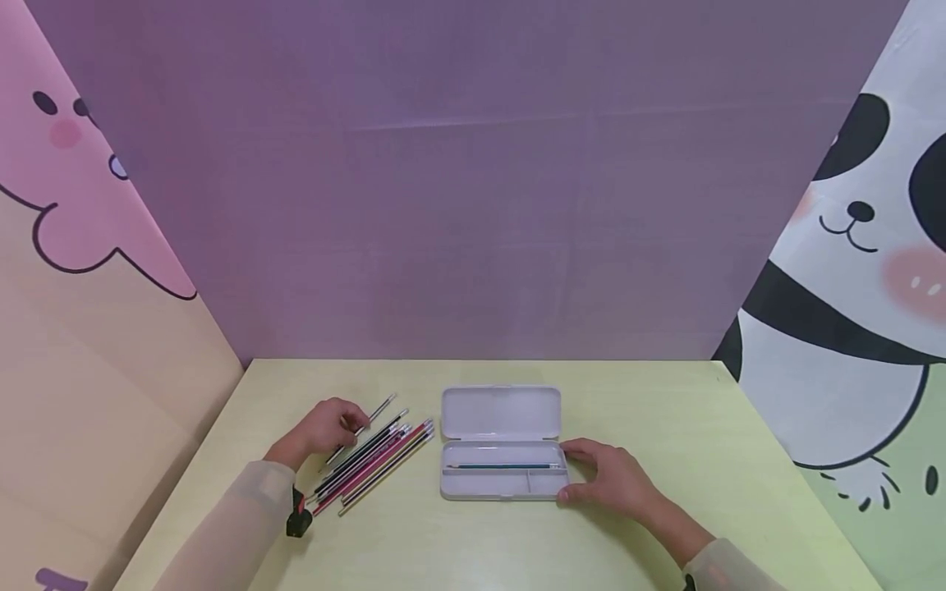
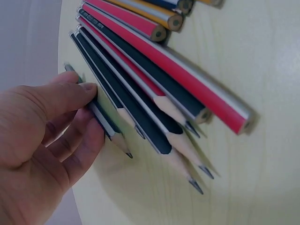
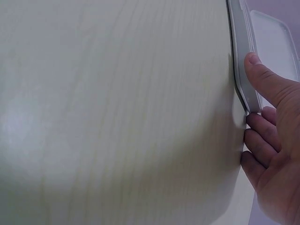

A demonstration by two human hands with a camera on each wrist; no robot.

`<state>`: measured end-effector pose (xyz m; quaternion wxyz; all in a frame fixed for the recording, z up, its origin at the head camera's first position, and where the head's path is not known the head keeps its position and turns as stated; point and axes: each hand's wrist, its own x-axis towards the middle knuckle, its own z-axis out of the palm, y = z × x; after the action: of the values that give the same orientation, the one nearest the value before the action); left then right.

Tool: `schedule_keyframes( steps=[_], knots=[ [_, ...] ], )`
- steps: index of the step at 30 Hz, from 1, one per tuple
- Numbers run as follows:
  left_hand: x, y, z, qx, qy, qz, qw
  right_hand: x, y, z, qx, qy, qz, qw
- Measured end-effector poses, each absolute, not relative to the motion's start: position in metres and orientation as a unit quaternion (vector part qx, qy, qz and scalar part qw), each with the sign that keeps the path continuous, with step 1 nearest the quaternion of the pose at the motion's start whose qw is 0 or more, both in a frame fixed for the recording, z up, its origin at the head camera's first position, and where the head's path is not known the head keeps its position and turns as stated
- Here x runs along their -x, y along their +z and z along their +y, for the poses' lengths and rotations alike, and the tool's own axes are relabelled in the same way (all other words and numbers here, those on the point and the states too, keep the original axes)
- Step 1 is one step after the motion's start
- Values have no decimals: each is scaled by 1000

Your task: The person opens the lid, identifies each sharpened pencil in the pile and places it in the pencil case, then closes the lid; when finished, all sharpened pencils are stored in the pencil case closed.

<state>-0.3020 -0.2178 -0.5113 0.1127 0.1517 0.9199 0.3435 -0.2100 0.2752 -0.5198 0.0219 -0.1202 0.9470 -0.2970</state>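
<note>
At the left, my left hand (image 1: 334, 425) pinches a dark, silver-striped pencil (image 2: 104, 120) between thumb and fingers; its sharpened tip points down to the right in the left wrist view. Beside it lies a loose bundle of pencils (image 1: 373, 464), black, red and yellow striped, some sharpened and some with flat ends. A white pencil case (image 1: 480, 484) stands in the middle with its lid (image 1: 501, 413) folded back. One blue-green pencil (image 1: 502, 466) lies in its long back compartment. My right hand (image 1: 612, 480) holds the case's right end, thumb at the near corner and fingers around the far side.
Everything rests on a pale wood-grain table (image 1: 636, 542). A purple wall panel (image 1: 473, 205) rises behind its far edge. Printed side walls flank it, with a panda (image 1: 850, 279) on the right. A black strap piece (image 1: 299, 523) sits at the left wrist.
</note>
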Motion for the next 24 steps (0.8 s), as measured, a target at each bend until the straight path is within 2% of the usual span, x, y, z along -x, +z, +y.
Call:
schedule_keyframes(
  steps=[8,13,24],
  knots=[
    [298,-509,-217,-137,342,926,84,208,-516,274,119,-294,948,25],
    [294,-499,-209,-168,366,912,78,211,-518,276,121,-280,952,27],
    [283,-470,-145,-233,386,887,102,214,-517,276,124,-267,955,34]
  ],
)
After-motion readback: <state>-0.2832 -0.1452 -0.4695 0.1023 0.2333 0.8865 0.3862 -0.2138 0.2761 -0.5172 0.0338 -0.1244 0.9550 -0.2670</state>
